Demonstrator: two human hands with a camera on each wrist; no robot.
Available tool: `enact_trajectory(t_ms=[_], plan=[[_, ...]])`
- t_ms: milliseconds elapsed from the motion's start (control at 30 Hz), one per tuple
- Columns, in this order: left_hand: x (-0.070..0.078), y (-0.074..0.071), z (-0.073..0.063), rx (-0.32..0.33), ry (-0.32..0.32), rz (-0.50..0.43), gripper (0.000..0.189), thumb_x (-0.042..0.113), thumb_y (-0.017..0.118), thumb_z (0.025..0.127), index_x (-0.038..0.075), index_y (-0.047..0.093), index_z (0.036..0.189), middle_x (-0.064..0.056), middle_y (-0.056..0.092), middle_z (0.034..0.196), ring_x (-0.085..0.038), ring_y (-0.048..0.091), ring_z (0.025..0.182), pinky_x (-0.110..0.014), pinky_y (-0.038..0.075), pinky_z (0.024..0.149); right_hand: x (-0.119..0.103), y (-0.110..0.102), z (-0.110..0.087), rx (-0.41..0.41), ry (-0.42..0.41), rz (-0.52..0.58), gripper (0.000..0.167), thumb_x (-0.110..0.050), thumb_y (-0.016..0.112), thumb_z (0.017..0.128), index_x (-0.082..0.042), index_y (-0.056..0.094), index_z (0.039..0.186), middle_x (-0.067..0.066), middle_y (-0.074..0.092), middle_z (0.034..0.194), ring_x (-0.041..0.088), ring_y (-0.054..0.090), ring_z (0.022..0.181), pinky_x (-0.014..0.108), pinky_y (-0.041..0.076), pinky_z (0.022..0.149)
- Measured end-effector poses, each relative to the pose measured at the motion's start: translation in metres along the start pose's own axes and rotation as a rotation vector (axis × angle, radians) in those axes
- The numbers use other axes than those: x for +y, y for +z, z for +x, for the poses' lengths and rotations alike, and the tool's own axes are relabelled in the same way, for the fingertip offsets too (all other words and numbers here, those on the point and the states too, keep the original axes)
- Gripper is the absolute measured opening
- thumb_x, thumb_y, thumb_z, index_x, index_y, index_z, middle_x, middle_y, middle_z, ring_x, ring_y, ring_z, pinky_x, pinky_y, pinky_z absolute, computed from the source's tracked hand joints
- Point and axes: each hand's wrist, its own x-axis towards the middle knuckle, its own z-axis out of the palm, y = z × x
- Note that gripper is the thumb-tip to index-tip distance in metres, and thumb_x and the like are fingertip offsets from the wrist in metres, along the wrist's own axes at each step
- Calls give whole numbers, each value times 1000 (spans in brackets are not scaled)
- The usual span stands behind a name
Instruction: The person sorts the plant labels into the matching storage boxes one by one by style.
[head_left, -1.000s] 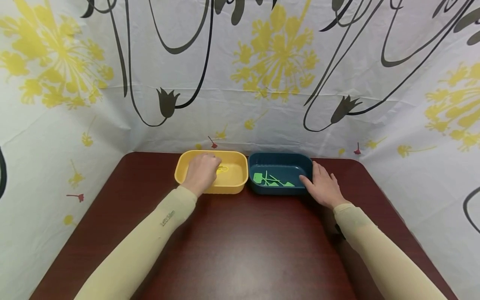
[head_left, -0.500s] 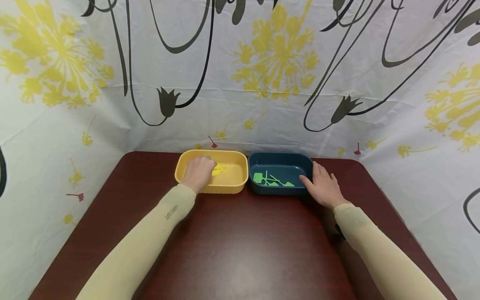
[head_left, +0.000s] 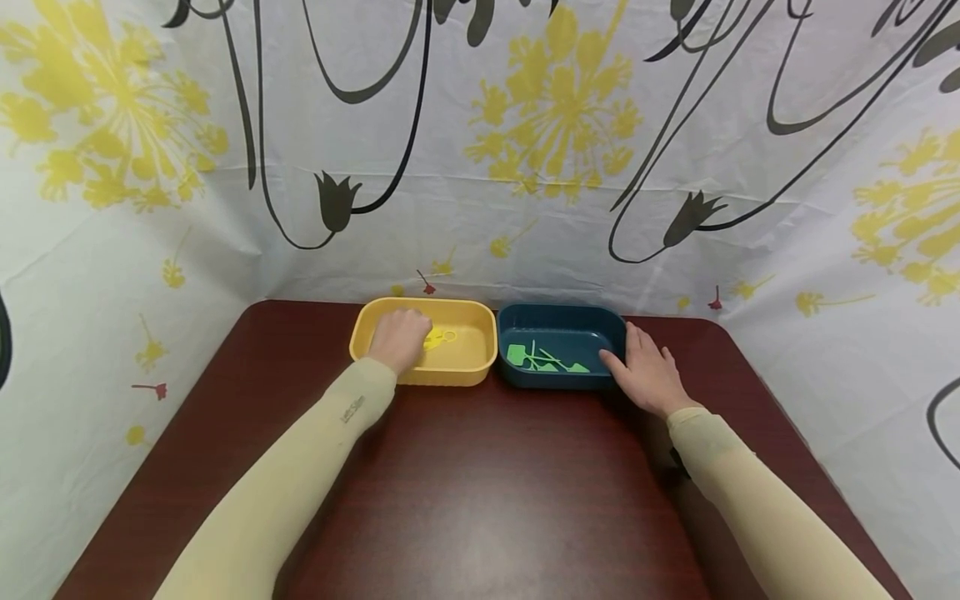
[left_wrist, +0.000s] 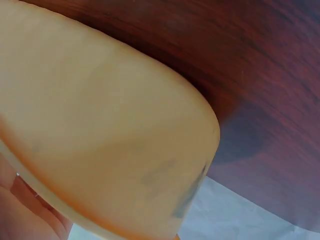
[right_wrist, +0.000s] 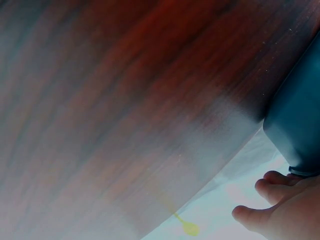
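Observation:
In the head view my left hand [head_left: 400, 340] reaches down into a yellow bin [head_left: 476, 379], knuckles up. Its fingertips are hidden beneath it, and I cannot tell whether they hold anything. Small yellow pieces [head_left: 441, 337], one with a ring shape, lie on the bin floor just right of that hand. My right hand [head_left: 648, 371] rests at the right end of a dark blue bin [head_left: 577, 382], its fingers extended along the outside and the thumb over the rim. Inside the blue bin lie several thin bright green pieces [head_left: 516, 356] with flat ends.
Both bins stand side by side at the far edge of a dark reddish-brown wooden table [head_left: 487, 483]. A white cloth [head_left: 450, 225] printed with flowers hangs behind and on both sides. The yellow bin's wall [left_wrist: 110, 125] fills much of the left wrist view.
My left hand has shifted a little to the left inside the yellow bin, uncovering more of the yellow pieces. The right hand keeps its place at the blue bin.

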Motion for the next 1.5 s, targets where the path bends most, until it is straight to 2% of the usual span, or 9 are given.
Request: enact_trajectory(t_ms=[233, 400, 533, 800, 967, 1200, 1500], plan=[[-4, 2, 5, -15, 1, 26, 27, -12, 58, 83, 11, 61, 71, -6, 62, 72, -20, 56, 62, -38, 52, 55, 0, 0, 0, -3, 2, 1, 98, -69, 31, 100, 2, 2, 160, 31, 13, 162, 48, 15, 147, 73, 6, 111], [-7, 4, 8, -33, 1, 36, 29, -11, 58, 89, 11, 61, 71, -6, 63, 73, -19, 56, 63, -36, 52, 58, -1, 0, 0, -2, 2, -1, 97, -69, 31, 100, 2, 2, 160, 31, 13, 162, 48, 15, 147, 73, 6, 110], [-9, 6, 11, -53, -2, 38, 28, -10, 59, 91, 11, 63, 72, -6, 65, 75, -21, 58, 65, -37, 54, 59, -1, 0, 0, -3, 6, -5, 98, -70, 31, 100, 2, 2, 160, 31, 12, 162, 49, 16, 147, 73, 6, 110], [-5, 9, 13, -107, 3, 33, 27, -14, 56, 86, 9, 64, 74, -8, 68, 80, -25, 62, 70, -42, 57, 64, -3, -2, -1, -8, 1, -5, 98, -69, 31, 100, 3, 3, 159, 31, 13, 162, 47, 15, 148, 72, 6, 111], [-7, 12, 12, -99, -12, -1, 27, -14, 56, 86, 9, 62, 74, -9, 67, 79, -26, 62, 70, -43, 56, 64, -3, -3, -2, -8, 0, -1, 97, -68, 31, 101, 3, 2, 160, 30, 12, 162, 47, 14, 148, 72, 6, 111], [-11, 15, 13, -88, -1, -21, 24, -10, 60, 88, 10, 63, 75, -7, 66, 78, -25, 61, 70, -43, 55, 67, -4, -3, 0, -3, 0, 1, 98, -70, 31, 100, 2, 2, 160, 30, 12, 162, 47, 15, 148, 71, 6, 111], [-10, 5, 9, -60, -20, -98, 27, -13, 57, 87, 10, 58, 72, -4, 58, 70, -19, 51, 62, -35, 48, 60, -3, -2, 0, -5, -1, -4, 97, -69, 31, 100, 2, 3, 160, 30, 13, 162, 47, 16, 147, 72, 7, 111]])
